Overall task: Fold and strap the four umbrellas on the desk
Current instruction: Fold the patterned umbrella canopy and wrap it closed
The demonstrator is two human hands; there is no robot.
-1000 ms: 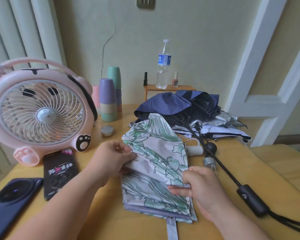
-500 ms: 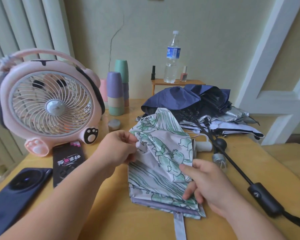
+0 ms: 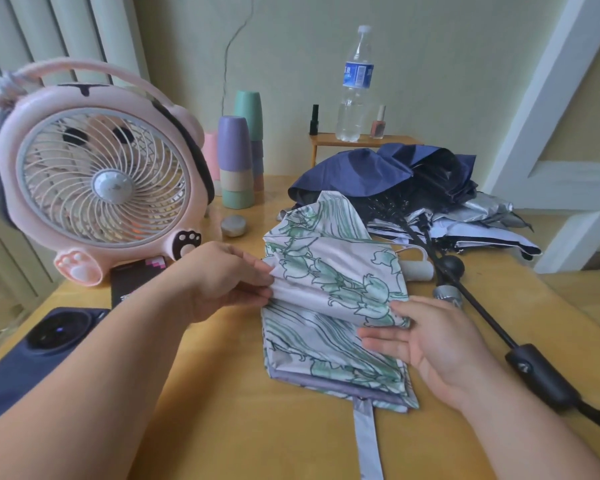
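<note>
A white umbrella with a green flower print (image 3: 329,299) lies flat in the middle of the desk, its grey strap (image 3: 367,434) trailing toward me. My left hand (image 3: 222,278) pinches a fabric flap at the umbrella's left edge. My right hand (image 3: 430,341) pinches the flap's right edge between thumb and fingers. Behind lie a navy umbrella (image 3: 378,171), a silver-and-white umbrella (image 3: 478,230), and a black umbrella whose shaft runs to a black handle (image 3: 541,379) at the right.
A pink fan (image 3: 94,178) stands at the left, with a dark phone (image 3: 49,337) and a black case (image 3: 132,282) in front of it. Stacked cups (image 3: 238,161), a small round tin (image 3: 233,225), and a little shelf with a water bottle (image 3: 354,84) stand at the back.
My left hand has straightened out along the flap's left edge. My right hand has drawn the flap's right edge a little toward the right. The view has shifted slightly.
</note>
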